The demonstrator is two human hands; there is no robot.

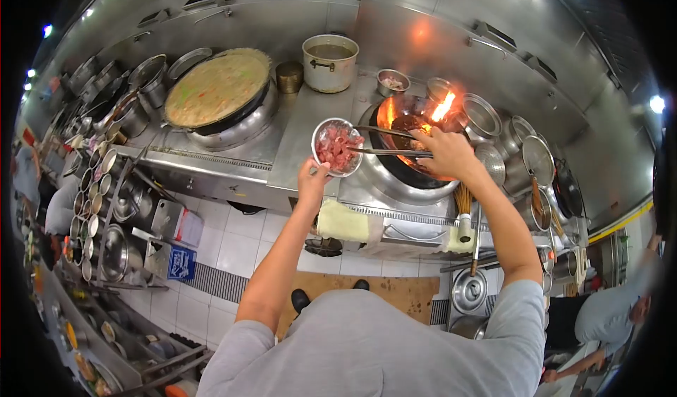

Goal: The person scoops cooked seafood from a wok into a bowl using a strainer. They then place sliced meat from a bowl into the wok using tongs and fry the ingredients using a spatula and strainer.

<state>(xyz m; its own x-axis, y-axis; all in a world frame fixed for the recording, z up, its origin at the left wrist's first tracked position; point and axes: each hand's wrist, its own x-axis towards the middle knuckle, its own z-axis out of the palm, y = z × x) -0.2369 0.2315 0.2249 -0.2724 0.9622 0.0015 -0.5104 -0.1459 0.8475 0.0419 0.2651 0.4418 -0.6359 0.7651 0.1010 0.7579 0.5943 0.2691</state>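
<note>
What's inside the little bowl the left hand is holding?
The bowl in the left hand has pink and red chunks inside that look like raw meat. They cover its bottom, so I can't see whether anything is underneath.

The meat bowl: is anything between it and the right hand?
Nothing visible blocks it. Only the two long utensils in the right hand span the gap, passing above the wok, tips at the meat.
</note>
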